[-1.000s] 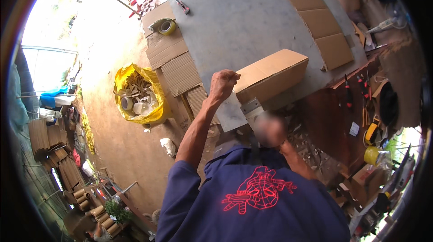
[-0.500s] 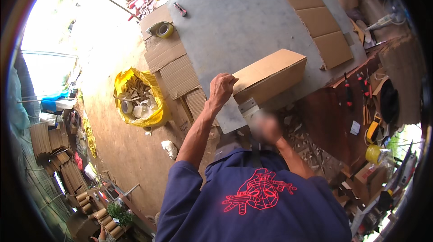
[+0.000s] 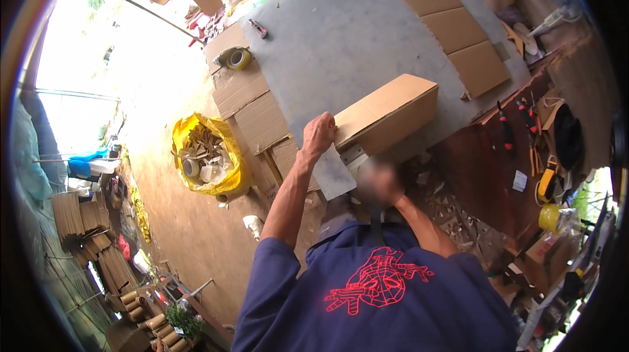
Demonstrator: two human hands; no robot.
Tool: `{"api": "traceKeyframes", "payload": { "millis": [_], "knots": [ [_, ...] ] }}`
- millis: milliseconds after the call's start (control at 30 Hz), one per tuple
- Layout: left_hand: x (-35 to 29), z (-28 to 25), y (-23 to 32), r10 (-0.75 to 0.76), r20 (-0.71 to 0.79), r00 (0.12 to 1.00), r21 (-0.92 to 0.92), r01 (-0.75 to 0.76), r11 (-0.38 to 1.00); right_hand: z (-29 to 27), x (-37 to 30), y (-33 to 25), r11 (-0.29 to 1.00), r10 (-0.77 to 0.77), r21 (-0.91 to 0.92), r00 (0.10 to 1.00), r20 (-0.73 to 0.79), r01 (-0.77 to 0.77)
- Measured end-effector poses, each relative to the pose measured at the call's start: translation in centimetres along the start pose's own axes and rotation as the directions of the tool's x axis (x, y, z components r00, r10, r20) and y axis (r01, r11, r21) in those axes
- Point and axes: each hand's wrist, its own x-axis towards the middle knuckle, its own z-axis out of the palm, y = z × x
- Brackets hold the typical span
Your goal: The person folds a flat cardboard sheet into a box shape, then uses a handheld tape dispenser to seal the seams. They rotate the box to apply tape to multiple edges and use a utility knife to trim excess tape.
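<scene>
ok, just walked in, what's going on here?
A person's left hand is curled closed at the left edge of a cardboard box on a grey work surface. The right hand is nearer the body, too blurred to read. A creased cardboard sheet and utility knife lie farther back.

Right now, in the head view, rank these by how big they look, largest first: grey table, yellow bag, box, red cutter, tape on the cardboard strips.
1. Grey table
2. Box and yellow bag: too alike to rank
3. Tape
4. Red cutter
</scene>
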Motion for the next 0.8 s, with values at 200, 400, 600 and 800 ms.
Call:
{"api": "traceKeyframes", "payload": {
  "millis": [200,400,600,800],
  "knots": [
    [-1.2,-1.1,0.5,0.052,-0.284,0.957,0.032,-0.045,0.998,0.6,0.4,-0.3,0.985,0.044,0.165,0.999,0.013,-0.046],
    [-4.4,-0.4,8.6,0.151,0.069,0.986,0.104,-0.158,0.982,1.0,0.1,-1.4,0.921,0.039,0.386,0.999,0.020,-0.043],
    [-2.2,2.7,7.9,0.174,0.055,0.983,0.282,-0.182,0.942,0.6,-1.3,-0.9,0.910,0.053,0.408,0.998,0.045,-0.067],
    [-0.7,2.7,8.4,0.028,0.174,0.984,0.259,-0.074,0.963,-1.6,-4.1,1.3,0.921,0.035,0.383,0.994,0.103,-0.072]
  ]
}}
